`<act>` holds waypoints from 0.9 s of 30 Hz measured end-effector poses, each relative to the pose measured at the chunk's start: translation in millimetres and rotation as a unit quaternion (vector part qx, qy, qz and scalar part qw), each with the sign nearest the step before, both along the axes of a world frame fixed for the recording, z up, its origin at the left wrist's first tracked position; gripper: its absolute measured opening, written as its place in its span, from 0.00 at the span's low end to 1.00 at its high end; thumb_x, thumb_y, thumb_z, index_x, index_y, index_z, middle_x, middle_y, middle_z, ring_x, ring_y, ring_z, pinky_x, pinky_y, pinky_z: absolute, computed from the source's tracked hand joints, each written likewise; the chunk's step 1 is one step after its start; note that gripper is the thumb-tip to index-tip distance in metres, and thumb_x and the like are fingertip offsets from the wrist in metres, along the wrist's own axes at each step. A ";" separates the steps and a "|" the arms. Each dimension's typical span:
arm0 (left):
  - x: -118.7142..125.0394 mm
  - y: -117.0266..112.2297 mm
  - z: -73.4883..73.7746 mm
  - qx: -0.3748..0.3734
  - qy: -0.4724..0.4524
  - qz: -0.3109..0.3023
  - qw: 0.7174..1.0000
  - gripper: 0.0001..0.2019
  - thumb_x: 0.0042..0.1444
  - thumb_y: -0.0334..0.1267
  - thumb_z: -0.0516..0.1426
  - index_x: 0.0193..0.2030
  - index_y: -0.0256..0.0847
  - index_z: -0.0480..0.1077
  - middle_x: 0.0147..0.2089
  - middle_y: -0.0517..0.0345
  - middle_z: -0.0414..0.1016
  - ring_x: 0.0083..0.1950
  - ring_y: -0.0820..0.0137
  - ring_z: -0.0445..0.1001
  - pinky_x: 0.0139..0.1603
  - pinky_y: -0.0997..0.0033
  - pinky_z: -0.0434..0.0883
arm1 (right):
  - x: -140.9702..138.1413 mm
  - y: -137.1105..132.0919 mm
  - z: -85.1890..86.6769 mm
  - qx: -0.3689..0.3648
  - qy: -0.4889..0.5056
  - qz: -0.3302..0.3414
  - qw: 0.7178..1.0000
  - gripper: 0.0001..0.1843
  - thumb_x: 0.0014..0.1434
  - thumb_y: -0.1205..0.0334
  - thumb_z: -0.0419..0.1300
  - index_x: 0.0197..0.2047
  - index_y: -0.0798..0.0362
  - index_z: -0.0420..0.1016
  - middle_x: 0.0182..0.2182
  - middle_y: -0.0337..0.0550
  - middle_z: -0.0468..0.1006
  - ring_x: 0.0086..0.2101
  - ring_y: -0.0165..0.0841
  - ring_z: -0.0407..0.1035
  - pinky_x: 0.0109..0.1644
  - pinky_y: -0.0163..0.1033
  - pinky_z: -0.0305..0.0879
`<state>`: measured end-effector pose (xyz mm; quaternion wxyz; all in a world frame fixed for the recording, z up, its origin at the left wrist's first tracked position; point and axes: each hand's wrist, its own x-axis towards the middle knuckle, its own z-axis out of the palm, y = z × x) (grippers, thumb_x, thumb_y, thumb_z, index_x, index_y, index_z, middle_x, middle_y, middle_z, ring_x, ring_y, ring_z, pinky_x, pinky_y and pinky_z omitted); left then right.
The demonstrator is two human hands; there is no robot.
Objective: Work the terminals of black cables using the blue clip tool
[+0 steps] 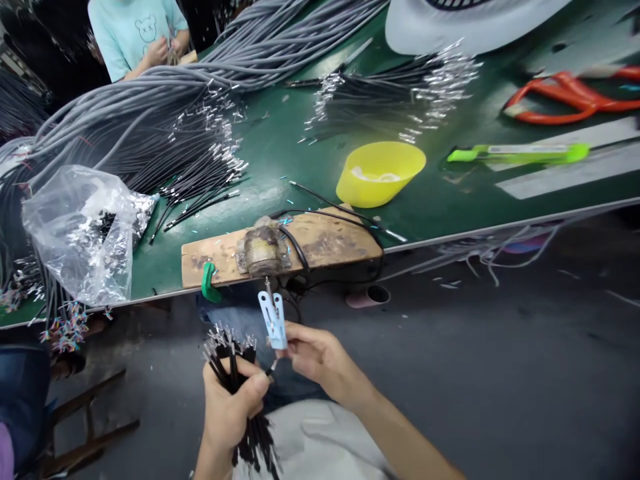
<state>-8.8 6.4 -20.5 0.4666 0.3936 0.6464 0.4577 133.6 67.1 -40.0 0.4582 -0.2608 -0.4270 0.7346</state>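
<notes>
Green bench [273,143] spread ahead; before it, the left hand [227,407] wrapped its grip around bundled black cables [255,437] while the right hand [325,363] pinched a light-blue clothespin [273,320]. One cable tip [273,366] was apparently being worked there, calling for steady alignment.

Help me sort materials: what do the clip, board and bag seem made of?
Clip: probably plastic, smooth, from its even pale blue. Board: likely wood, matte, given its brown tone and dark stains. Bag: likely thin, glossy plastic film, being see-through and crinkled.
</notes>
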 end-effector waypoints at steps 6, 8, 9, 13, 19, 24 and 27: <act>-5.2 -4.9 -35.3 -0.092 -0.085 0.024 0.992 0.24 0.40 0.64 0.58 0.16 0.44 0.65 0.07 0.69 0.48 0.07 0.81 0.44 0.04 0.75 0.47 | -3.6 -3.5 13.1 0.087 -0.009 -0.020 0.996 0.12 0.51 0.54 0.64 0.36 0.53 0.77 0.29 0.42 0.71 0.29 0.30 0.65 0.32 0.34 0.63; -5.7 -6.3 -46.7 -0.119 -0.120 0.013 0.985 0.24 0.36 0.63 0.61 0.13 0.43 0.65 0.05 0.70 0.46 0.06 0.82 0.43 0.03 0.76 0.46 | -4.4 -4.6 12.5 0.110 -0.040 -0.040 0.992 0.10 0.53 0.55 0.62 0.32 0.54 0.77 0.27 0.42 0.71 0.28 0.30 0.64 0.32 0.34 0.63; -5.2 -7.1 -49.4 -0.121 -0.141 0.010 0.983 0.23 0.34 0.61 0.62 0.12 0.42 0.66 0.04 0.70 0.46 0.05 0.82 0.44 0.03 0.77 0.46 | -4.5 -5.3 11.5 0.118 -0.058 -0.049 0.990 0.10 0.55 0.56 0.61 0.29 0.54 0.76 0.26 0.42 0.71 0.28 0.31 0.64 0.31 0.35 0.62; 1.7 -8.3 -33.5 -0.084 -0.181 0.050 0.979 0.18 0.37 0.52 0.66 0.30 0.41 0.77 0.09 0.68 0.57 0.07 0.79 0.52 0.06 0.76 0.54 | -3.2 -6.6 9.3 0.130 -0.131 -0.090 0.979 0.11 0.59 0.59 0.56 0.27 0.54 0.72 0.24 0.41 0.69 0.27 0.32 0.64 0.31 0.36 0.61; 13.5 -3.9 6.1 -0.077 -0.136 0.013 0.988 0.11 0.47 0.43 0.62 0.30 0.37 0.78 0.16 0.61 0.66 0.12 0.81 0.54 0.12 0.77 0.52 | -2.6 -7.0 19.5 0.240 -0.227 -0.183 0.926 0.06 0.57 0.65 0.57 0.28 0.53 0.70 0.24 0.39 0.68 0.27 0.31 0.61 0.31 0.36 0.59; 18.1 -5.1 7.5 -0.055 -0.076 0.003 0.996 0.13 0.46 0.41 0.62 0.17 0.37 0.73 0.15 0.63 0.63 0.17 0.79 0.57 0.18 0.77 0.59 | -5.0 -10.3 24.3 0.320 -0.267 -0.122 0.901 0.04 0.56 0.66 0.58 0.29 0.52 0.71 0.26 0.40 0.69 0.31 0.34 0.62 0.36 0.39 0.60; 18.5 -7.8 3.8 -0.042 -0.043 0.047 0.997 0.07 0.42 0.39 0.64 0.22 0.37 0.73 0.17 0.63 0.66 0.18 0.77 0.59 0.19 0.75 0.62 | -6.8 -12.6 23.4 0.289 -0.239 -0.144 0.916 0.10 0.58 0.70 0.54 0.25 0.53 0.67 0.23 0.38 0.66 0.28 0.31 0.60 0.33 0.38 0.59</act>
